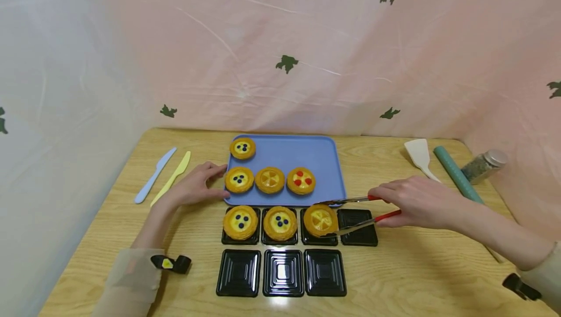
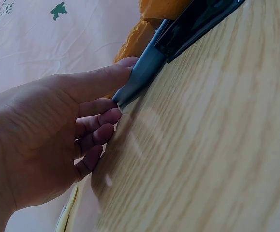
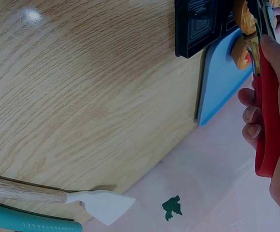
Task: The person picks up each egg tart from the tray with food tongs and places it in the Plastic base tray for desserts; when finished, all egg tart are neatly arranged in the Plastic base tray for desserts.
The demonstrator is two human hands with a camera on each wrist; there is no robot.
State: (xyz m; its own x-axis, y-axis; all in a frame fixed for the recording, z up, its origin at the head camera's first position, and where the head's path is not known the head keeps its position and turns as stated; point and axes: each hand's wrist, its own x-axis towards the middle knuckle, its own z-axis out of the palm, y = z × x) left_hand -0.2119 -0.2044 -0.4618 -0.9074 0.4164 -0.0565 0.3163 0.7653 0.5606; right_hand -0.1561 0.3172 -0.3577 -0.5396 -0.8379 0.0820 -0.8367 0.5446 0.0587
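Right hand point(image 1: 420, 202) holds tongs point(image 1: 357, 214) seemingly around a tart point(image 1: 321, 220)

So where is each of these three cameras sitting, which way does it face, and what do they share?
Head: looks forward and down at the wooden table, blue tray and tarts; both forearms show.
Left wrist: low beside the left hand, facing along the table at the tray's edge its fingers touch.
Right wrist: beside the right hand, facing along the red-handled tongs toward the tray.
Shared: all three show the tray; head and right wrist both show the tongs.
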